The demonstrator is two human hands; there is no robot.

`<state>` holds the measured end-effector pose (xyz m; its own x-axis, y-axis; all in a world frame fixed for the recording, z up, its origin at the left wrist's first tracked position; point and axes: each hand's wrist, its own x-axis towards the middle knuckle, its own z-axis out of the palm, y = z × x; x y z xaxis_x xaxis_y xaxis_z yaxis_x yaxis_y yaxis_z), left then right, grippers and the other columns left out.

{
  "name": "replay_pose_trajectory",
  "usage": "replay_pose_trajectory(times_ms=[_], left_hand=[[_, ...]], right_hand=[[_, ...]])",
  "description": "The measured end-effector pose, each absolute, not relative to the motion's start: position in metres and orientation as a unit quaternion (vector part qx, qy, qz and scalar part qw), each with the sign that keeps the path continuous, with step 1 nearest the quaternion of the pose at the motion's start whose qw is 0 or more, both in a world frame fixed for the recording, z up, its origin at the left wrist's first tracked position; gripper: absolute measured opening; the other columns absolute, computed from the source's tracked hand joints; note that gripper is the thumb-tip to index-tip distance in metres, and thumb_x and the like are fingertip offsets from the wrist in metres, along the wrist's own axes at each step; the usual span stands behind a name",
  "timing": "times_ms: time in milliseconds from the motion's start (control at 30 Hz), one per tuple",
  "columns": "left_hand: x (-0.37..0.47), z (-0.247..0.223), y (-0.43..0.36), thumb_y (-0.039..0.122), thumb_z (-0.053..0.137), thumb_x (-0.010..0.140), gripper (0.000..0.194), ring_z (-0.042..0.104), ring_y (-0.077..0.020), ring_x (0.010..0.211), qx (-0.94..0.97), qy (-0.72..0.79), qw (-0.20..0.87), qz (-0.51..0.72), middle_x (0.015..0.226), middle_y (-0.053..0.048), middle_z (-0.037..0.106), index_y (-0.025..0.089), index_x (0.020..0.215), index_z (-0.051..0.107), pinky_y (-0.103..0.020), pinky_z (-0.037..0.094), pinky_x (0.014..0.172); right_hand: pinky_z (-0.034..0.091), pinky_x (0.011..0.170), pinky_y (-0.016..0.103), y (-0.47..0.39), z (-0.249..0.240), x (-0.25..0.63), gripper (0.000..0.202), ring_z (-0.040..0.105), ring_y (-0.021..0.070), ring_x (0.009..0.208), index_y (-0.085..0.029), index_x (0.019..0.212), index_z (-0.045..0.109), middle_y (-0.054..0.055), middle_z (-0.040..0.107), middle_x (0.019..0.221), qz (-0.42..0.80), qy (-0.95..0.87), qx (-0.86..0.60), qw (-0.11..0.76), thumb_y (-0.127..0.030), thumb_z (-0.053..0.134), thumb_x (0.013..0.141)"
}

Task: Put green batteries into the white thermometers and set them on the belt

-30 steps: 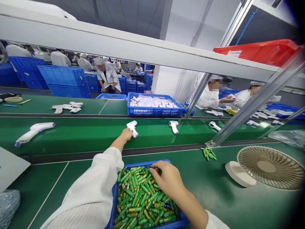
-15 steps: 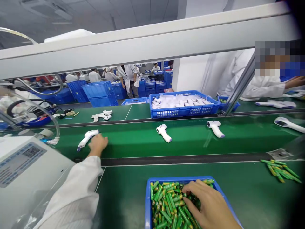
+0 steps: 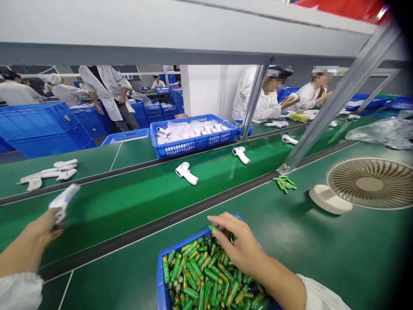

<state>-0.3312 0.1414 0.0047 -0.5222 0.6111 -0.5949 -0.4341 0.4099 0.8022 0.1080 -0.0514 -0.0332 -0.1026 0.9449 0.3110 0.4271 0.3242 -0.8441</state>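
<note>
My left hand [image 3: 43, 230] is closed round a white thermometer gun [image 3: 64, 200], held over the green conveyor belt [image 3: 129, 196] at the left and slightly blurred. My right hand [image 3: 237, 245] pinches a green battery [image 3: 213, 227] between thumb and fingers. It is above the back edge of a blue bin [image 3: 160, 275] full of green and yellow batteries [image 3: 206, 275]. Two more thermometer guns lie on the belt, one near the middle [image 3: 187, 173] and one farther right [image 3: 241, 155].
Past the belt stand a blue basket of white devices [image 3: 193, 148] and several white device parts [image 3: 48, 173]. Loose batteries [image 3: 285, 184], a round fan [image 3: 369, 184] and metal posts [image 3: 342, 92] are at the right. People in white coats work beyond.
My left hand has picked the thermometer gun up off the belt. My right hand has lifted from the pile with a battery in its fingertips. The view has turned to the right.
</note>
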Motion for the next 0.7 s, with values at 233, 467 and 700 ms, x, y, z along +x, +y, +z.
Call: replay_pose_trajectory(times_ms=[233, 467, 700], left_hand=[[-0.123, 0.047, 0.063, 0.028, 0.05, 0.085, 0.017, 0.041, -0.0076, 0.049, 0.219, 0.211, 0.728, 0.614, 0.069, -0.001, 0.056, 0.015, 0.095, 0.056, -0.019, 0.034, 0.043], [-0.001, 0.022, 0.007, 0.029, 0.065, 0.07, 0.02, 0.037, -0.0073, 0.045, 0.272, 0.308, 0.661, 0.627, 0.061, 0.001, 0.053, 0.017, 0.081, 0.054, -0.02, 0.026, 0.042], [0.001, -0.005, 0.007, 0.057, 0.065, 0.077, 0.045, 0.044, -0.0094, 0.05, 0.353, 0.356, 0.606, 0.617, 0.059, 0.0, 0.056, 0.015, 0.088, 0.054, -0.02, 0.033, 0.049]], right_hand=[[0.051, 0.071, 0.031, -0.05, -0.028, 0.108, 0.015, 0.063, 0.0177, 0.078, -0.022, 0.101, 0.068, 0.006, 0.071, 0.093, 0.264, -0.579, -0.526, 0.565, -0.028, 0.062, 0.088], [0.052, 0.078, 0.031, -0.054, -0.026, 0.112, 0.015, 0.064, 0.0176, 0.085, -0.021, 0.101, 0.067, 0.005, 0.069, 0.095, 0.295, -0.549, -0.452, 0.638, -0.024, 0.063, 0.087], [0.052, 0.067, 0.028, -0.049, -0.023, 0.108, 0.014, 0.062, 0.0155, 0.071, -0.018, 0.086, 0.067, 0.002, 0.067, 0.078, 0.4, -0.51, -0.453, 0.612, -0.025, 0.072, 0.075]])
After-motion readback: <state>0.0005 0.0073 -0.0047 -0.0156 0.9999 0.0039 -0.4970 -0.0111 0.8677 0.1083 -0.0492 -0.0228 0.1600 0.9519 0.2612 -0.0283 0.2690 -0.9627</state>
